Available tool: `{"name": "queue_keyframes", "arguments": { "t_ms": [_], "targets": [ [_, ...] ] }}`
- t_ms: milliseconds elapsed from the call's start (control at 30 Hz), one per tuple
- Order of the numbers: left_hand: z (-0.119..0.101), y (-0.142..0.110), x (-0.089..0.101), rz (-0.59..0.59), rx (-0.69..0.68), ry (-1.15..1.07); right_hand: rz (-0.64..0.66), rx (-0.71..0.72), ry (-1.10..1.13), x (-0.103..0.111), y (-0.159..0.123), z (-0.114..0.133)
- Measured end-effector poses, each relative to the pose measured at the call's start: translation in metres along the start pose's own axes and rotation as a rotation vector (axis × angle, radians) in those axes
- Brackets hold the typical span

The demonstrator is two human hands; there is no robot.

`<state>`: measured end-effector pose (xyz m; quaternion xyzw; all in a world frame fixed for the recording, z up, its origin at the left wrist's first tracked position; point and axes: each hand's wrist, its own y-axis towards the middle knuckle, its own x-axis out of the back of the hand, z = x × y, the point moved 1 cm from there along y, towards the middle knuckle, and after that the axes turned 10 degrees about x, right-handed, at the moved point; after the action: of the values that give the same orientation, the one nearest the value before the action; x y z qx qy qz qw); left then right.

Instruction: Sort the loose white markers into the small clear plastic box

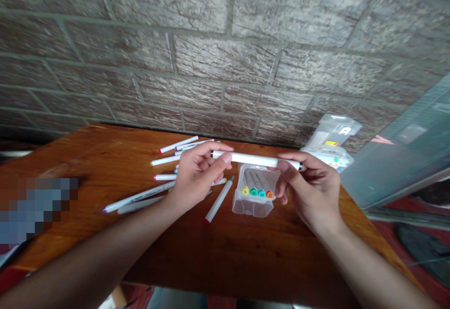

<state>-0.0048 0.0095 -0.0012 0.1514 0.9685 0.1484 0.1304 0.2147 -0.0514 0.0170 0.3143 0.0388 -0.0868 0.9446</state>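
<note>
We observe both hands raised over the table, sharing one white marker with black ends. The marker lies nearly level, its right end slightly lower, in front of the brick wall and above the far part of a small clear case.

Left hand: closed in a pinch, thumb and fingers on the marker near its left end; the black tip shows among the fingers. Right hand: thumb and fingers closed on the marker near its right end, the remaining fingers curled beside the small clear case. We cannot tell whether they touch it.

Inside that case we count four markers, ends toward us: yellow, green, blue and orange, left to right. A red-ended marker lies aslant on the table, left of the case. Farther left we note a loose scatter of pens, partly hidden by the left hand. Behind the right hand stands a second clear case, lid raised, bearing a yellow label; its contents are too blurred to name.
</note>
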Motion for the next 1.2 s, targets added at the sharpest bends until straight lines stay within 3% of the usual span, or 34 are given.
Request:
{"name": "queue_keyframes", "arguments": {
  "t_ms": [900, 1200],
  "targets": [
    [-0.0052, -0.0002, -0.0019, -0.022, -0.064, 0.061, -0.027, 0.005, 0.011, -0.0018, -0.0007, -0.0003],
    [0.0016, -0.0005, -0.0012, 0.029, -0.026, -0.008, -0.023, 0.009, 0.032, -0.0017, -0.0004, -0.0005]
  ]
}}
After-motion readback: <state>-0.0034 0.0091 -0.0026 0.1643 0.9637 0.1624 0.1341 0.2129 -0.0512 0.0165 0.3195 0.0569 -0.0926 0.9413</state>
